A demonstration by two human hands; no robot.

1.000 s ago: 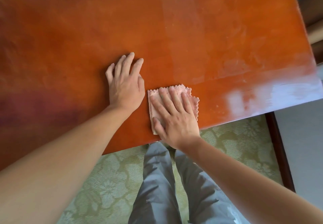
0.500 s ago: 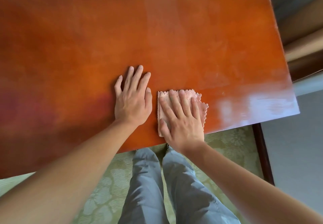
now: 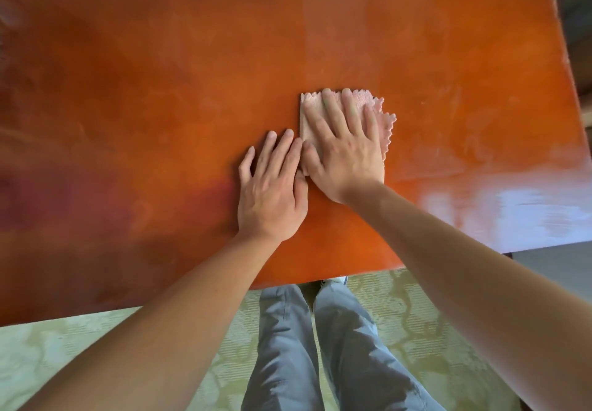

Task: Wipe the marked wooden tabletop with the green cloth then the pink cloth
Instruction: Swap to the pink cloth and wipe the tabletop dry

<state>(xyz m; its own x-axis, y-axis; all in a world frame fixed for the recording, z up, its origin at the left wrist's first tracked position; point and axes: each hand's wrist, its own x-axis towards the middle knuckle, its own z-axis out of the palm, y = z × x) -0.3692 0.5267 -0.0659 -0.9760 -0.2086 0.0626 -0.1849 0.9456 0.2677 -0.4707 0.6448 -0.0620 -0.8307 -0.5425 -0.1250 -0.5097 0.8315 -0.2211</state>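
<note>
Bare tabletop [image 3: 160, 90] all around, only left hand [image 3: 272, 192] beside cloth [image 3: 309, 122].

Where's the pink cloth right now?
In the head view the pink cloth lies flat on the tabletop, right of centre, pressed under the right hand, with the left hand flat just beside it.

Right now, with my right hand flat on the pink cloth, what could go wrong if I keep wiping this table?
The pink cloth is only pressed under the flat right hand, not gripped, so it may bunch or slip out. The left hand lies bare on the table touching the right, so it could smear wiped wood or block strokes that way. The hazy patch at the near right edge may get missed.
</note>
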